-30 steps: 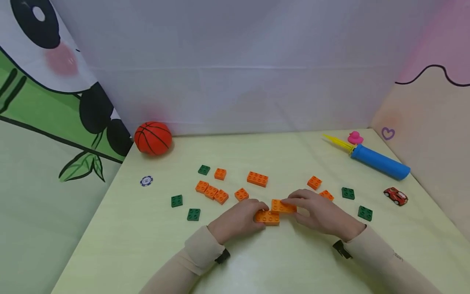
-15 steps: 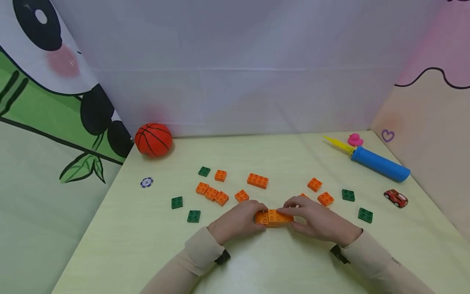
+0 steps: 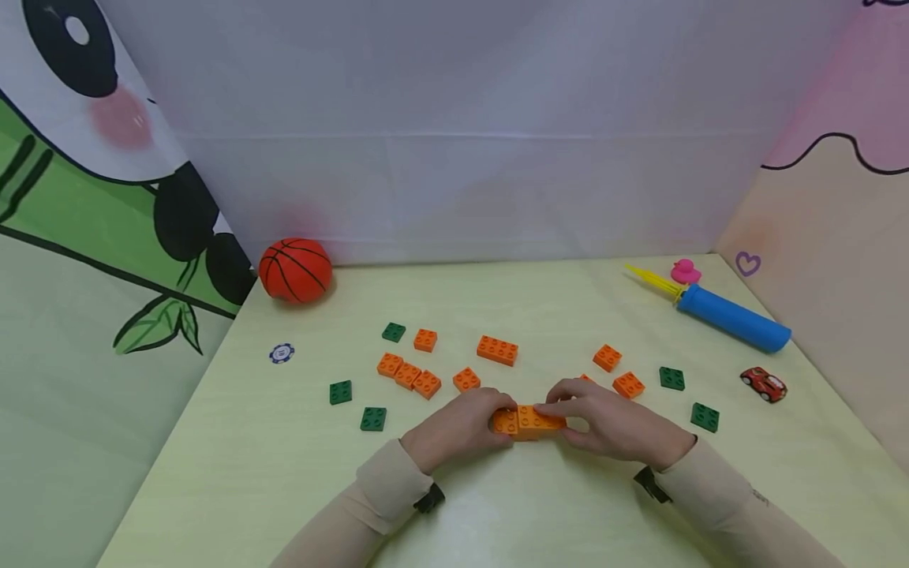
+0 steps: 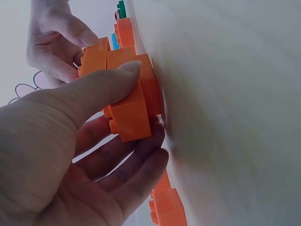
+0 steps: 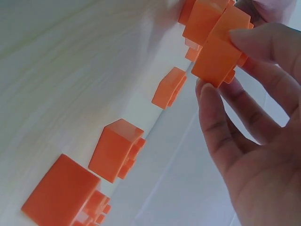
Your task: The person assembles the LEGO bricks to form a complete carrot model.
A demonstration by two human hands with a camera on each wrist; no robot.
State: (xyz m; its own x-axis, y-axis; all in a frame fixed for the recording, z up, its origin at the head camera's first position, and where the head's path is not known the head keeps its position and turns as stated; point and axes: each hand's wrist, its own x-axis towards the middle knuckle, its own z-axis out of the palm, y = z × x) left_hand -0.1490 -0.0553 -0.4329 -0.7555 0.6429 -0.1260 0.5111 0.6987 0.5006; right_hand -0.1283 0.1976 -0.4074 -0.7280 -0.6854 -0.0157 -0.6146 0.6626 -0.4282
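Observation:
Near the middle of the table, my left hand (image 3: 460,426) grips a long orange toy brick (image 3: 505,424) between thumb and fingers. A second orange brick (image 3: 541,423) sits on the right part of it, overhanging to the right. My right hand (image 3: 616,422) holds this upper brick, its thumb and fingertips on the sides in the right wrist view. In the left wrist view, the left thumb presses the side of the gripped brick (image 4: 130,117), and another orange layer (image 4: 149,87) shows beneath it, close to the tabletop.
Loose orange bricks (image 3: 497,350) and green bricks (image 3: 372,419) lie around the hands. A toy basketball (image 3: 295,270) stands at the back left, with a poker chip (image 3: 281,353) before it. At right are a blue pump (image 3: 735,318), a pink duck (image 3: 685,271) and a red toy car (image 3: 763,384).
The right hand has moved slightly left and toward the wearer, bringing its brick from behind and beside the left hand's brick onto its top. Over the last half second hardly anything moves.

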